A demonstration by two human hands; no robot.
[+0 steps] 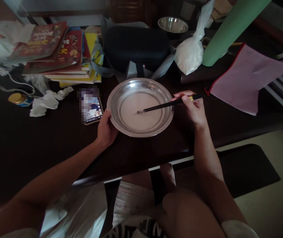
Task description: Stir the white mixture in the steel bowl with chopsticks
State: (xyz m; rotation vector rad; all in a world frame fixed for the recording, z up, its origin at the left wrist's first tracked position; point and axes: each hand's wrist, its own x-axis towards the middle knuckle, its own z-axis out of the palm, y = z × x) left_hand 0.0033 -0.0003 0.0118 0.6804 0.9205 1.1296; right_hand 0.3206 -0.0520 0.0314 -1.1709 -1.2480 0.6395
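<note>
Right, my left hand (106, 129) grips the bowl (114, 116) at its eight o'clock, thumb up against the rim and the other fingers mostly hidden beneath. The bowl sits straight ahead of me, near my edge of the dark table (64, 142); whether it rests there or is slightly raised, I cannot tell. Inside is a pale liquid (131, 120).

My right hand (193, 107), at three o'clock from the bowl, is closed around a black stick (161, 105), maybe two pressed together. It slants over the rim, its tip at the liquid near the bowl's middle.

Going round from the bowl, my phone (94, 107) lies at nine, screen lit, just beside my left hand. Further out that way are crumpled tissue (45, 103) and a jar (19, 99). Books (62, 74) are stacked at ten, and a black case (136, 46) stands at twelve. A smaller bowl (173, 25) is at one, a knotted white bag (189, 59) between one and two, a green roll (228, 34) at two, and pink cloth (245, 79) toward three.
</note>
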